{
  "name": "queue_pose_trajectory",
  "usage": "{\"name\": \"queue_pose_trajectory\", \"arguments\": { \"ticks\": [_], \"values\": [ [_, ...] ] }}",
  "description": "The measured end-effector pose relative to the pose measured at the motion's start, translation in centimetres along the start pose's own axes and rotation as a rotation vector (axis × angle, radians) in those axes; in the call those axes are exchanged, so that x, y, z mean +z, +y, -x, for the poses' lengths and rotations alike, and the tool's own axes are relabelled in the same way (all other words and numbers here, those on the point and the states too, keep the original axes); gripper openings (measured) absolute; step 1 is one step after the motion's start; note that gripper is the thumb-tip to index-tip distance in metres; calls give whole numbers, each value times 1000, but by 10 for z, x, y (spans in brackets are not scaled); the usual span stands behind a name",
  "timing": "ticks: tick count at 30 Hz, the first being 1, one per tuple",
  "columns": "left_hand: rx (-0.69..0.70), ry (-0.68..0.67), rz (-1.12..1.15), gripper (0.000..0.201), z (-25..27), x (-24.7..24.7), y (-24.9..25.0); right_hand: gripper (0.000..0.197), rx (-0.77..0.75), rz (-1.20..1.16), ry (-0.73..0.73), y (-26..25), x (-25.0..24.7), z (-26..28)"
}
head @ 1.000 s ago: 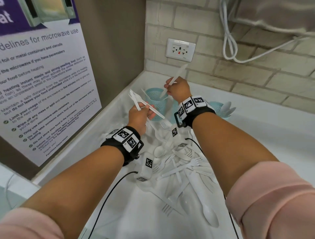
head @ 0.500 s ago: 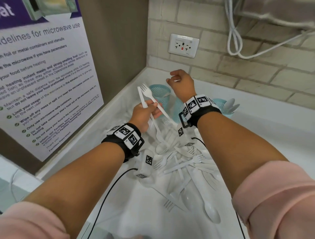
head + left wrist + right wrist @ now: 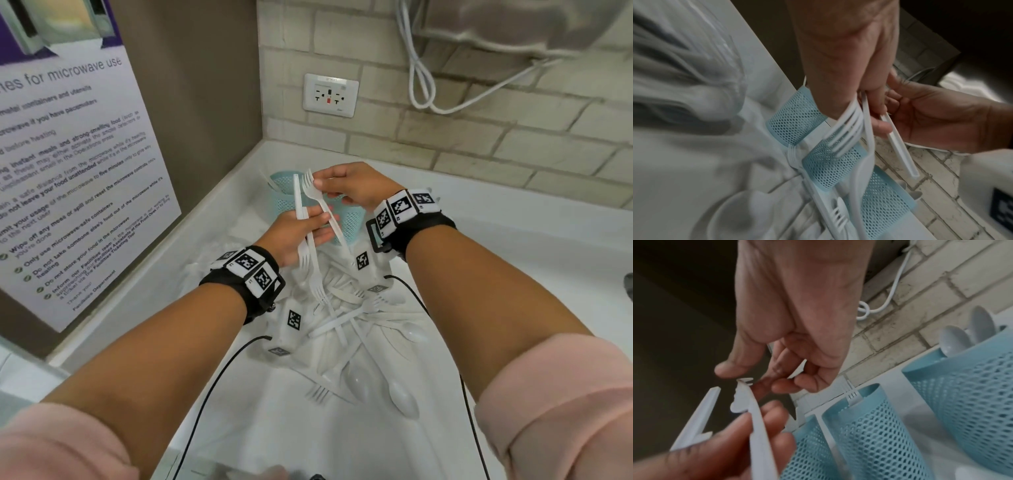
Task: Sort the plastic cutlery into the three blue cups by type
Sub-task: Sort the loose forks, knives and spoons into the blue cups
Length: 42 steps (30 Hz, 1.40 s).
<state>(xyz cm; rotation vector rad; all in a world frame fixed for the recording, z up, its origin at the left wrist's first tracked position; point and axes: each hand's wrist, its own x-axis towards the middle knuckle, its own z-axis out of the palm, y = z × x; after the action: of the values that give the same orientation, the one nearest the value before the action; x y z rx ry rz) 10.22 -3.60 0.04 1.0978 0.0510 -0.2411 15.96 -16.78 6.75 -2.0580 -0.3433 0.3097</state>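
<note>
My left hand [image 3: 318,226] grips a small bunch of white plastic forks [image 3: 310,260], some with tines down, one with tines up. My right hand [image 3: 317,183] pinches the tines of that upright fork [image 3: 312,192] between thumb and fingers; the right wrist view shows the pinch on the fork tines [image 3: 745,381]. Both hands hover just in front of the blue mesh cups [image 3: 349,222]. In the left wrist view the three cups [image 3: 830,165] stand in a row against the wall. The right-hand cup [image 3: 962,394] holds spoons [image 3: 953,340]. A loose pile of cutlery [image 3: 359,325] lies below my wrists.
The white counter [image 3: 513,274] runs into a corner: a brick wall with a socket [image 3: 330,95] and a hanging white cable [image 3: 421,85] behind, a brown panel with a poster [image 3: 68,171] on the left. Black wrist cables [image 3: 212,394] trail toward me.
One second ago my right hand held a knife over the left cup; it let go, then came back left and down onto the fork in my left hand. The left hand rose slightly.
</note>
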Motion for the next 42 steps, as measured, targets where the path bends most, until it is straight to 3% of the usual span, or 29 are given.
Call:
{"name": "queue_pose_trajectory", "arguments": {
  "ticks": [5,10,14,20,25,28,34,37,42],
  "values": [
    [-75,-68,-48,13,2,10,-3,4,50,-38,87,11,-6,5],
    [-143,-128,-111,34,1,12,-1,11,111,-246,100,21,-16,10],
    [-185,-170,-113,35,2,14,-2,16,124,-484,81,19,-19,11],
    [-147,-47,-35,33,0,18,-3,13,174,-644,96,16,-15,15],
    [-117,-22,-29,26,-4,15,-6,11,92,-380,136,22,-11,14],
    [-97,-23,-30,21,-5,13,-8,17,77,-345,168,27,-10,13],
    [-16,89,37,42,-4,4,2,23,146,-599,243,31,-15,17],
    [94,185,169,44,-6,-1,8,22,313,-542,158,33,-15,21],
    [233,309,261,45,-8,4,14,19,553,-331,-155,33,-4,30]
  ]
}}
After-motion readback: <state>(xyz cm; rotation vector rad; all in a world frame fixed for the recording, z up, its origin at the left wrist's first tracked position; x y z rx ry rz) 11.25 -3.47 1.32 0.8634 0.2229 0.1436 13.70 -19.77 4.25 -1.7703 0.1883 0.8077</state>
